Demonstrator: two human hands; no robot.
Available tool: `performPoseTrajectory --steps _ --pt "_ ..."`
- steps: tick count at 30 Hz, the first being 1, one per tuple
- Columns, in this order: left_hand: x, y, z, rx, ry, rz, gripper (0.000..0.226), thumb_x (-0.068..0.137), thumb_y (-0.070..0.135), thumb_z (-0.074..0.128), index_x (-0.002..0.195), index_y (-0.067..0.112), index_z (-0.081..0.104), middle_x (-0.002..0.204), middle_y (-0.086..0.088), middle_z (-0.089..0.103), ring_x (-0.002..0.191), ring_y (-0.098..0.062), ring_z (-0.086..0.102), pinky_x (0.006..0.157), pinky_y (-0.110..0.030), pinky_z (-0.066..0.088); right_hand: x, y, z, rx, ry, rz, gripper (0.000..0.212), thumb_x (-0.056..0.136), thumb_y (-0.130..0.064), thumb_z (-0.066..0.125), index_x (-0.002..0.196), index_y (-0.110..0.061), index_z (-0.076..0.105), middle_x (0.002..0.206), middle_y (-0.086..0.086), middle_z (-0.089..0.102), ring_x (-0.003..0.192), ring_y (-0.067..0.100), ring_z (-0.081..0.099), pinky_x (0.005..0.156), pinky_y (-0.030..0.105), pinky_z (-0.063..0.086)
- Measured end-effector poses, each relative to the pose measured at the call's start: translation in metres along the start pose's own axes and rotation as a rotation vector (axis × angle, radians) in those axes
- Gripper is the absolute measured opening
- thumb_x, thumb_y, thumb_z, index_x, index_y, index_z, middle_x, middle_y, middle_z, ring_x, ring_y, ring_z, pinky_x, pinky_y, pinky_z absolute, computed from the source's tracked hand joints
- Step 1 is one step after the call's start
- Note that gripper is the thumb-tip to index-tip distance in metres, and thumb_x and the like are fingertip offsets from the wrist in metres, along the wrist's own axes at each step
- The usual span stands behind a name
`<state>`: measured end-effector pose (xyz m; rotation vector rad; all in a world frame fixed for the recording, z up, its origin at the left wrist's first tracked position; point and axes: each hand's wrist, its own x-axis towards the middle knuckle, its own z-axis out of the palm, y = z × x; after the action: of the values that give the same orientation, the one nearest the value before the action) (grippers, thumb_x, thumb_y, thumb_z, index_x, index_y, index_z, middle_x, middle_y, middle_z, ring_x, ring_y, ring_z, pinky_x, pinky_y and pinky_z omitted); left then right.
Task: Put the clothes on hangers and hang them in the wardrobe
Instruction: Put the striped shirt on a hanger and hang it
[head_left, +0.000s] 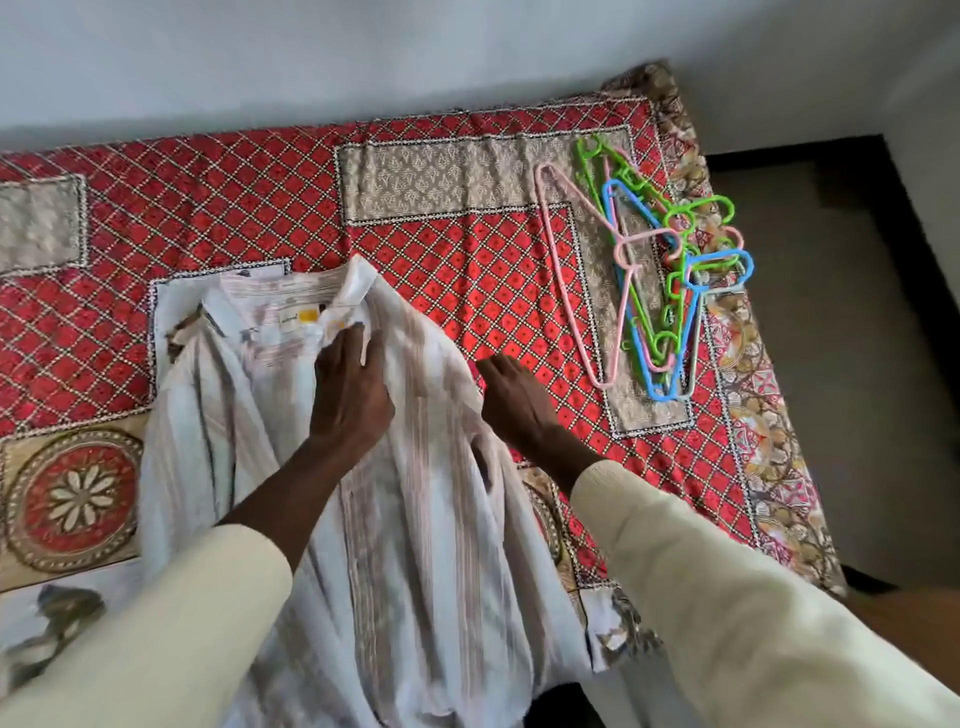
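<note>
White striped shirt (395, 467) lies collar-away on the bed (467, 249); left hand (349, 395) pinches fabric beside the collar, right hand (517, 400) rests flat at its edge, nearer the hangers (654, 270) beyond the shirt

I noted the shirt (415, 467) was thin, matt woven cloth with faint stripes. The hangers (660, 270) near the bed's far right corner were smooth, glossy plastic. The bedspread (467, 249) was printed cloth with a slight sheen.
</note>
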<state>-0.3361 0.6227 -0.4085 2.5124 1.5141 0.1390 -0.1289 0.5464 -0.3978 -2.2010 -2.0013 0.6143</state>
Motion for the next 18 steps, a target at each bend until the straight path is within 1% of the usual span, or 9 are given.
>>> performPoseTrajectory --steps 1,3,5,7,9,11,14,16,18 --pt "0.004 0.024 0.006 0.001 -0.013 0.007 0.068 0.068 0.003 0.068 0.133 -0.003 0.050 0.135 -0.027 0.049 0.119 -0.045 0.049 0.095 -0.053 0.043 -0.006 0.022 -0.008 0.023 0.002 0.027 0.034 0.067 0.009 0.049 0.098 0.004 0.062 0.082 0.021 0.060 0.066 0.038 0.057 0.052 0.036 0.034" --pt "0.013 0.073 0.017 -0.023 -0.076 -0.005 0.064 0.071 0.005 0.070 0.132 0.000 0.052 0.132 -0.023 0.052 0.116 -0.041 0.051 0.093 -0.049 0.045 -0.018 0.066 -0.024 0.035 0.041 0.085 0.038 0.075 0.006 0.047 0.110 0.004 0.062 0.093 0.023 0.061 0.069 0.041 0.061 0.053 0.039 0.040" --pt "0.028 0.124 0.027 -0.142 -0.192 -0.085 0.058 0.080 0.008 0.068 0.135 0.004 0.049 0.135 -0.019 0.050 0.120 -0.036 0.049 0.098 -0.046 0.042 -0.029 0.113 -0.042 0.019 0.067 0.165 0.040 0.081 0.005 0.048 0.120 0.003 0.057 0.107 0.024 0.060 0.077 0.043 0.062 0.057 0.041 0.041" --pt "0.047 0.172 0.039 -0.257 -0.307 -0.180 0.054 0.088 0.012 0.062 0.139 0.008 0.045 0.138 -0.016 0.049 0.124 -0.033 0.046 0.103 -0.044 0.038 -0.033 0.159 -0.059 0.030 0.080 0.275 0.041 0.085 0.003 0.048 0.125 0.001 0.055 0.115 0.025 0.058 0.085 0.044 0.062 0.060 0.042 0.041" --pt "0.061 0.202 0.050 -0.305 -0.376 -0.210 0.054 0.091 0.015 0.059 0.142 0.011 0.042 0.140 -0.014 0.049 0.128 -0.032 0.045 0.105 -0.042 0.037 -0.031 0.188 -0.070 0.068 0.096 0.363 0.032 0.089 0.001 0.046 0.119 0.000 0.055 0.111 0.027 0.060 0.086 0.046 0.062 0.061 0.045 0.043" --pt "0.075 0.227 0.063 -0.331 -0.416 -0.182 0.053 0.091 0.015 0.059 0.142 0.014 0.045 0.139 -0.012 0.050 0.128 -0.030 0.046 0.105 -0.039 0.038 -0.027 0.210 -0.077 0.111 0.106 0.398 0.020 0.092 -0.003 0.048 0.109 0.002 0.056 0.103 0.029 0.060 0.084 0.045 0.061 0.060 0.041 0.037" --pt "0.094 0.253 0.078 -0.338 -0.454 -0.174 0.047 0.092 0.016 0.060 0.139 0.017 0.052 0.135 -0.010 0.053 0.125 -0.029 0.049 0.102 -0.037 0.042 -0.023 0.223 -0.077 0.169 0.146 0.404 0.019 0.095 -0.005 0.048 0.108 0.004 0.058 0.103 0.029 0.061 0.083 0.044 0.061 0.062 0.034 0.029" --pt "0.111 0.269 0.084 -0.416 -0.442 -0.314 0.043 0.093 0.017 0.062 0.135 0.016 0.055 0.129 -0.011 0.058 0.117 -0.030 0.056 0.092 -0.036 0.047 -0.017 0.230 -0.071 0.190 0.157 0.420 0.019 0.092 -0.004 0.049 0.107 0.002 0.059 0.106 0.028 0.061 0.083 0.043 0.061 0.061 0.036 0.031" --pt "0.125 0.279 0.089 -0.514 -0.423 -0.523 0.036 0.092 0.019 0.064 0.126 0.011 0.059 0.123 -0.012 0.064 0.109 -0.031 0.063 0.084 -0.036 0.050 -0.014 0.234 -0.063 0.209 0.154 0.415 0.017 0.088 -0.003 0.048 0.101 -0.001 0.059 0.104 0.027 0.060 0.081 0.043 0.061 0.060 0.041 0.038"
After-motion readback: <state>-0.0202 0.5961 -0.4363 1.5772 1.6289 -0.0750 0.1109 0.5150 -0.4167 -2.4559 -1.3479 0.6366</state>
